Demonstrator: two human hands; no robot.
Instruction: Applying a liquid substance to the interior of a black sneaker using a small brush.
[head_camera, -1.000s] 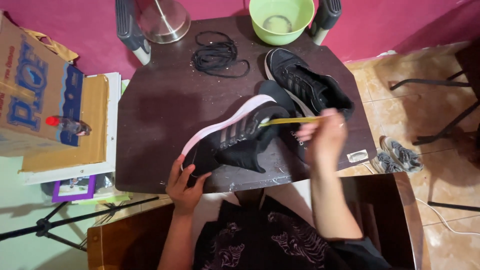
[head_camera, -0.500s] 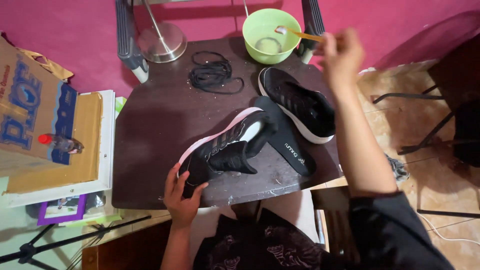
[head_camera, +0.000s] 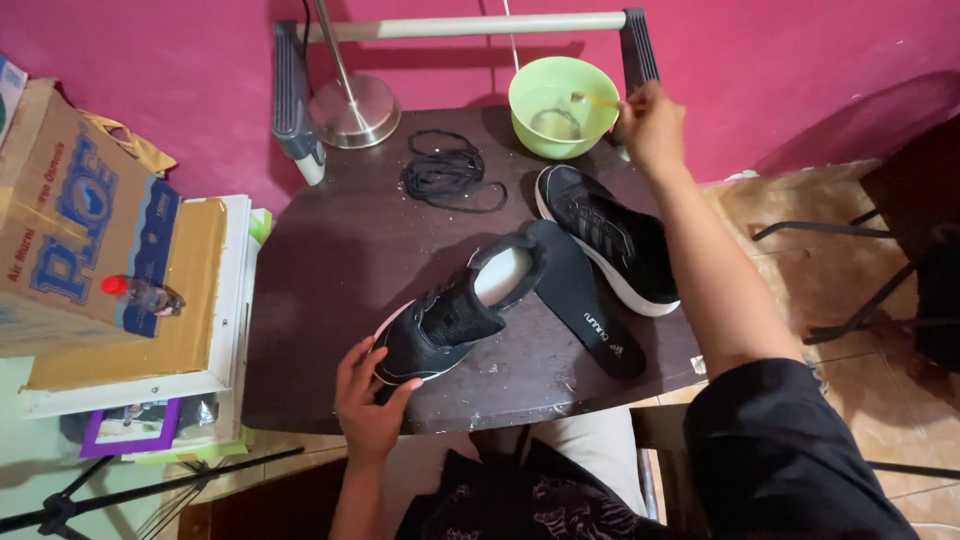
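Observation:
A black sneaker (head_camera: 455, 318) with a white sole lies on its side near the front of a dark table (head_camera: 340, 260). My left hand (head_camera: 366, 398) rests on its toe end, fingers spread against it. My right hand (head_camera: 652, 125) reaches to the far edge and holds a yellow-handled brush (head_camera: 596, 100) whose head dips into a light green bowl (head_camera: 560, 105). A second black sneaker (head_camera: 606, 238) stands upright on the right. A black insole (head_camera: 585, 300) lies between the two shoes.
A coil of black laces (head_camera: 450, 172) lies behind the shoes. A metal lamp base (head_camera: 352, 108) stands at the back left. A cardboard box (head_camera: 75, 225) with a small bottle (head_camera: 140, 294) sits left of the table, a tripod leg (head_camera: 120, 495) below it. Dark chair legs (head_camera: 880, 290) stand at right.
My right hand has gone from the near sneaker up to the green bowl with the brush. The view has shifted upward. My left hand has stayed on the sneaker's toe.

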